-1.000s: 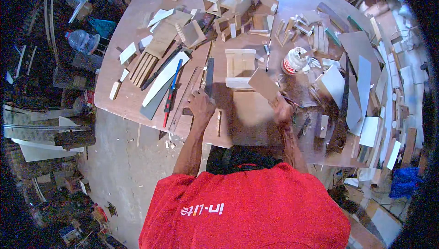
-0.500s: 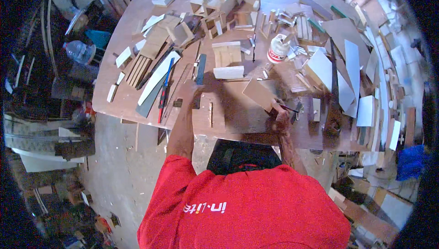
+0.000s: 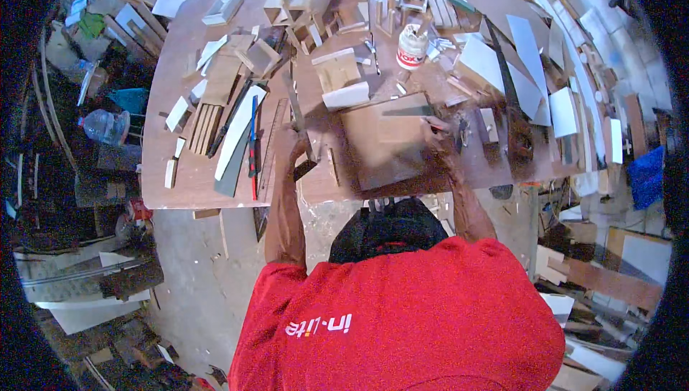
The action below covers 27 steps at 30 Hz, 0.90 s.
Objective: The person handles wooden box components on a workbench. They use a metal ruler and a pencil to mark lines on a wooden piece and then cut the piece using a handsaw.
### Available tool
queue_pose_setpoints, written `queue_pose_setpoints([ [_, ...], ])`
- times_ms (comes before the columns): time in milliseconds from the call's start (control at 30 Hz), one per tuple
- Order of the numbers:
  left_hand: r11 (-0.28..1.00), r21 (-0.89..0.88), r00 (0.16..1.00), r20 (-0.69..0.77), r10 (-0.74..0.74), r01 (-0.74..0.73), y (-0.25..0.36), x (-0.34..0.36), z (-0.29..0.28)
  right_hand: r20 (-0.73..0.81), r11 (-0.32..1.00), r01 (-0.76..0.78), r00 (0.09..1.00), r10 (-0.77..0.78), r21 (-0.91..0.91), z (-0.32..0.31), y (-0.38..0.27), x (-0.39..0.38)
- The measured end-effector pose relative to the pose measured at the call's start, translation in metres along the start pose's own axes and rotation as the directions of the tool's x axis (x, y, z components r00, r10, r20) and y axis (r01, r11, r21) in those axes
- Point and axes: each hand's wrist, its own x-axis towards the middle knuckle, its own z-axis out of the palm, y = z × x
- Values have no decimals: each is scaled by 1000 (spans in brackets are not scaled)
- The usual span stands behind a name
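My left hand (image 3: 293,148) is closed around an L-shaped try square (image 3: 296,107), its long blade pointing away from me and a dark short arm near my wrist. At the right edge of a flat brown wooden board (image 3: 387,140), my right hand (image 3: 439,138) grips the board with bent fingers. A thin reddish and dark stick, perhaps a pencil, shows among those fingers. The board is slightly blurred, in front of me near the table's front edge. Just beyond it lies a small wooden piece with a white-edged strip (image 3: 346,95).
Left of my left hand lie a steel ruler (image 3: 271,150), a red and blue long tool (image 3: 253,150) and a white strip (image 3: 239,132). A white glue tub (image 3: 412,48) stands beyond the board. Wooden box parts (image 3: 294,3) crowd the far side; a handsaw (image 3: 519,140) lies right.
My left hand has picked up the try square and moved it slightly left. The board, earlier tilted at my right hand, now faces up more broadly in front of me.
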Motion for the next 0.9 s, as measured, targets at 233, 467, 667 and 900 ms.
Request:
queue_pose_setpoints([
  [233, 948, -318, 999, -34, 13, -23, 104, -49, -64, -100, 824, 114, 974, -203, -555, -21, 49, -18],
  [467, 837, -528, 960, 136, 245, -139, 164, -48, -44, -327, 634, 281, 668, -668, -721, -39, 29, -33],
  [667, 600, -790, 895, 353, 272, 129, 242, -38, 6, 158, 956, -163, 979, 127, 244, 11, 48, -95],
  [900, 744, -668, 842, 410, 351, 16, 228, -30, 76, -91, 890, -130, 978, 188, 436, -24, -15, -131],
])
